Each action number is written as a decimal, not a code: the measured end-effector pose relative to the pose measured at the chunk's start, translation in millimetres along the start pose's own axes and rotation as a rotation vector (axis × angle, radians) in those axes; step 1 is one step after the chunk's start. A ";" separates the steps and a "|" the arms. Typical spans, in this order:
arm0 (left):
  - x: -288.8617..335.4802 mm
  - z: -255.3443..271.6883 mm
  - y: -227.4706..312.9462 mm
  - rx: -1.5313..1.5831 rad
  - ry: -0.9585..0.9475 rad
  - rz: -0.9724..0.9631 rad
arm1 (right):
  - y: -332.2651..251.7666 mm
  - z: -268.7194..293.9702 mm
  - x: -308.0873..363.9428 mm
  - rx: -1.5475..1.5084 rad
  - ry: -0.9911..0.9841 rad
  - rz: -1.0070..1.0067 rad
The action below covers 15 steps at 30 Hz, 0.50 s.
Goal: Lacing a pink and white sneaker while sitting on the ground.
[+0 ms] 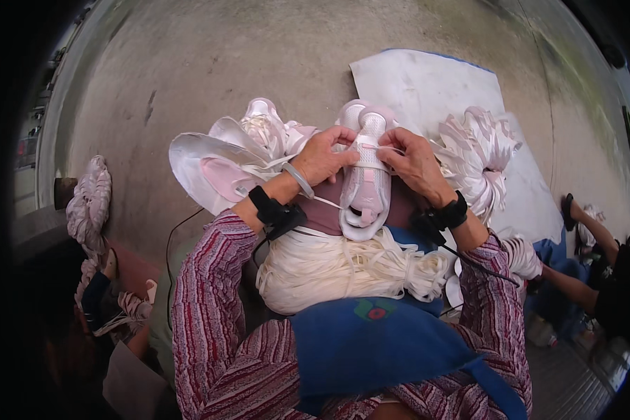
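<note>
A white and pink shoe upper (pixel 367 183) rests in front of me, its heel opening toward me. My left hand (pixel 322 155) is closed at its left side, thumb and fingers pinching a white shoelace by the eyelets. At the other side, my right hand (pixel 411 162) pinches the lace at the eyelet edge. The lace crosses the front of the upper, and a loose length hangs below my left hand. The exact fingertip grip is partly hidden. On my lap lies a thick bundle of cream shoelaces (pixel 329 269).
Left of my hands are more white and pink shoe uppers (pixel 266 129) and large white pieces (pixel 206 168). A ring of bundled uppers (pixel 476 161) sits on a pale sheet (pixel 427 80) to the right. Other people's arms (pixel 574 290) show at both sides. Dark wrist devices with cables sit on my wrists.
</note>
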<state>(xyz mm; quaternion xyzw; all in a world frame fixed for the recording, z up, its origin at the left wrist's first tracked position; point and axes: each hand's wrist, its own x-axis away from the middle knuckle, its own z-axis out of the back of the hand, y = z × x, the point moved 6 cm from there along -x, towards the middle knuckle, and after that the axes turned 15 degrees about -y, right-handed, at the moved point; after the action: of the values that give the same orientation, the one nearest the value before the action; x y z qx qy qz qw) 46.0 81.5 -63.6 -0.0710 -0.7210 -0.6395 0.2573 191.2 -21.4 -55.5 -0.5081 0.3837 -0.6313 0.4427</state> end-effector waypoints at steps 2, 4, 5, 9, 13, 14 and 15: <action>-5.1 -1.1 -2.0 -0.037 -0.029 0.040 | 6.6 1.4 2.8 0.010 0.010 -0.008; -7.2 -6.6 -5.3 -0.031 -0.049 0.042 | 6.7 2.2 7.5 0.027 0.017 0.012; -7.6 -7.6 -4.8 -0.070 -0.043 0.056 | 6.5 3.1 8.7 0.023 0.004 -0.030; -1.8 -12.5 -2.0 -0.140 -0.032 0.090 | 1.5 -0.6 14.6 0.102 0.007 -0.042; -2.2 -10.6 -2.6 -0.118 -0.045 0.064 | 9.3 -6.7 7.6 -0.078 -0.027 -0.133; -2.0 -14.3 -3.9 -0.111 -0.042 0.077 | 4.4 -9.5 8.5 0.061 -0.014 -0.064; 0.1 -15.6 -3.1 -0.107 -0.036 0.090 | -3.0 -13.5 9.1 0.198 0.000 0.010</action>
<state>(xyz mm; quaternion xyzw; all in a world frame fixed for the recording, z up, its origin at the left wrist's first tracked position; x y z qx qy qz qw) 48.9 66.1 -65.5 -0.1287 -0.6862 -0.6636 0.2687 176.6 -28.5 -52.5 -0.4601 0.3219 -0.6639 0.4938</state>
